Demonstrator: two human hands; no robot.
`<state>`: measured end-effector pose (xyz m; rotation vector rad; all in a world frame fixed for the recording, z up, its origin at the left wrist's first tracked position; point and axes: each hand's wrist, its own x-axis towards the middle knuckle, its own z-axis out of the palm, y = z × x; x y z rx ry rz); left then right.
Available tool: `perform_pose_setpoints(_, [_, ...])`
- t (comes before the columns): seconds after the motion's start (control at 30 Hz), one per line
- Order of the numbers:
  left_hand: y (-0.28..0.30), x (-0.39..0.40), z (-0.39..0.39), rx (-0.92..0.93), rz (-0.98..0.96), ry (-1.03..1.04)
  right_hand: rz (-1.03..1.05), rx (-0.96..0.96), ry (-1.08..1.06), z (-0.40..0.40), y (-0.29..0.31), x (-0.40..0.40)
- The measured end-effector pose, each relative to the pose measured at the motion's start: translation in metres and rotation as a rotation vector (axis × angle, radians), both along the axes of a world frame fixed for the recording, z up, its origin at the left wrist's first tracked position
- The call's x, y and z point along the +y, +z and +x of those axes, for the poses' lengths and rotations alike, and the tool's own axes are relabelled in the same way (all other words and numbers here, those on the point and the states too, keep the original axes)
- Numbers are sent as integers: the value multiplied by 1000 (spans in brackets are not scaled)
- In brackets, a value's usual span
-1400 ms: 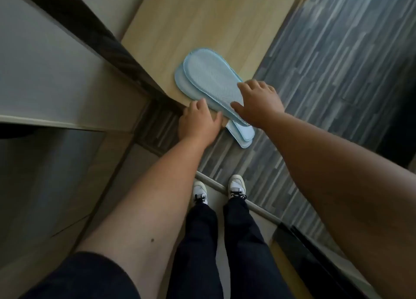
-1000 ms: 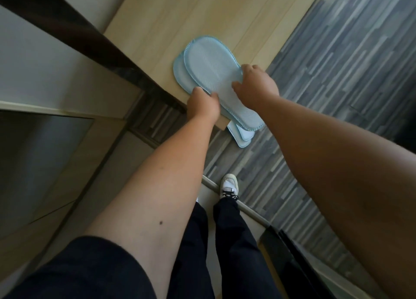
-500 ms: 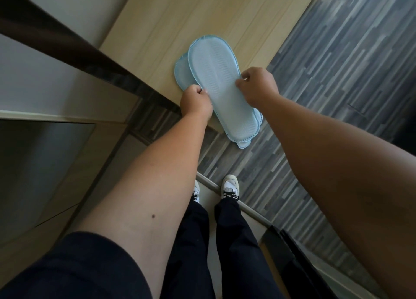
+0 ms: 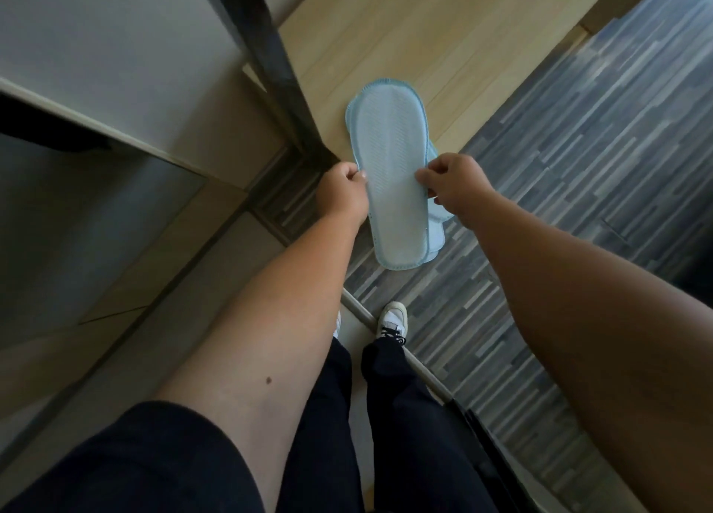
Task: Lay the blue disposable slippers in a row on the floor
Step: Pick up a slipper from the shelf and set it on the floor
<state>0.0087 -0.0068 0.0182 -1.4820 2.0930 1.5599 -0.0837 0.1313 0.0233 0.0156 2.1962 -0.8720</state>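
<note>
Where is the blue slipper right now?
The blue slipper is mid-frame, pinched between the left hand and right hand, above more slippers at the wooden ledge's edge.

No readable text, labels, brands, numbers or signs anywhere in view.

A flat, pale blue disposable slipper of thin textured fabric with a darker blue stitched rim point(image 4: 391, 180) shows its sole side up, long axis running away from the viewer, rounded toe end far and heel end near. It is pinched at its two long edges near the middle. Its far half lies over the light wooden surface; its near half hangs past that edge above the grey floor. More pale blue slippers point(image 4: 436, 223) peek out beneath its right side, stacked.
</note>
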Motion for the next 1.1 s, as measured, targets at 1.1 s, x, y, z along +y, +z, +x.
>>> perform_pose_setpoints(1.1, [-126, -204, 415, -142, -154, 385, -30, 12, 373, 371, -126, -260])
